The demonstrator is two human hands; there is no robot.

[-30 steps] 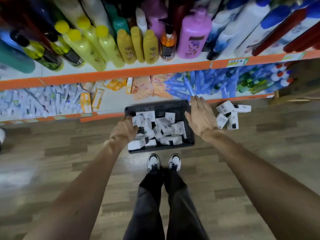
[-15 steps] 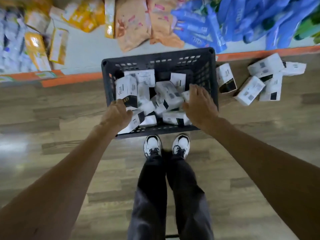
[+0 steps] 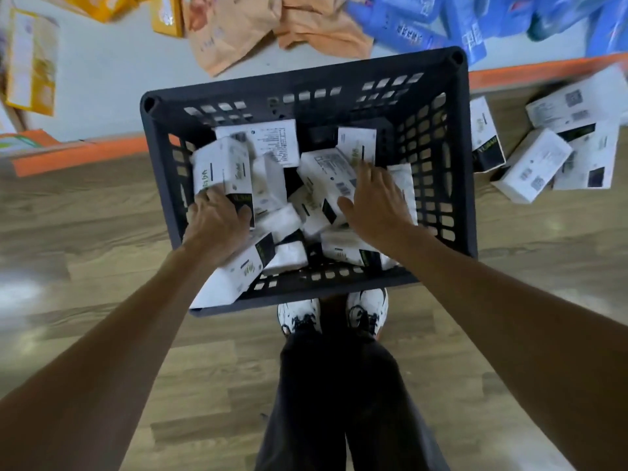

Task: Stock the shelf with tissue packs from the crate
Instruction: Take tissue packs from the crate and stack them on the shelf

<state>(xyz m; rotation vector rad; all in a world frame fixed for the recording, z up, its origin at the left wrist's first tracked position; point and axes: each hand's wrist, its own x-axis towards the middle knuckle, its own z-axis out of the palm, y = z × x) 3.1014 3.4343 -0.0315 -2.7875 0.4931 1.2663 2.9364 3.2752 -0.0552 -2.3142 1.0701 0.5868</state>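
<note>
Head view shows one dark crate at frame centre holding roughly eleven tissue packs, with four loose packs on the floor at right. Your left hand curls round the left-side pack; your right hand lies with straight fingers on the central pack.

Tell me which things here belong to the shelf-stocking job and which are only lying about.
Job: crate, tissue packs inside it, loose packs on the floor, shelf, left hand gripping a pack, right hand touching another.
Lying about: orange bags, blue packs, yellow boxes.
</note>
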